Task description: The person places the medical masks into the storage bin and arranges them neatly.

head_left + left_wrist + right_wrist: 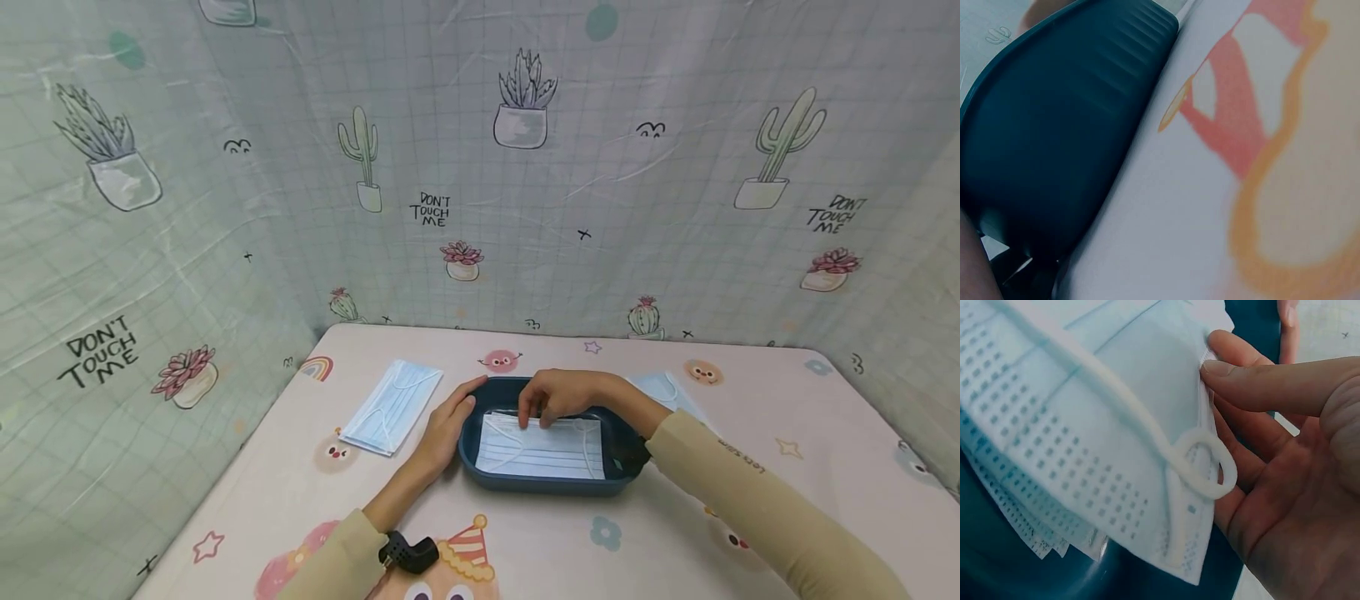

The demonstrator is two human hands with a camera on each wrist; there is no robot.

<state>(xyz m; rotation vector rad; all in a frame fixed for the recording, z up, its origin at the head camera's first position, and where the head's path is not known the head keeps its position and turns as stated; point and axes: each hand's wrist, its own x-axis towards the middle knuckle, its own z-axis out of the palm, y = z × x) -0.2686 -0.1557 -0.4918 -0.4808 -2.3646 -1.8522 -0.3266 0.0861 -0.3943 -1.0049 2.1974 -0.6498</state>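
Note:
A dark blue basin (551,483) stands on the table with light blue face masks inside, stacked in several layers in the right wrist view. My right hand (562,393) reaches over the far rim. Its thumb and fingers pinch the edge of the top face mask (1116,406), whose white ear loop curls near the palm. On the basin's left side, my left hand (444,429) rests with its fingers stretched along the rim. The left wrist view shows mostly the basin's outer wall (1054,125), with only a little of that hand at the edge.
Another face mask (393,408) lies flat on the table left of the basin. Behind the right forearm, a further light blue mask (667,390) is partly hidden. The patterned table (600,567) meets a printed curtain (555,275) at its back and sides.

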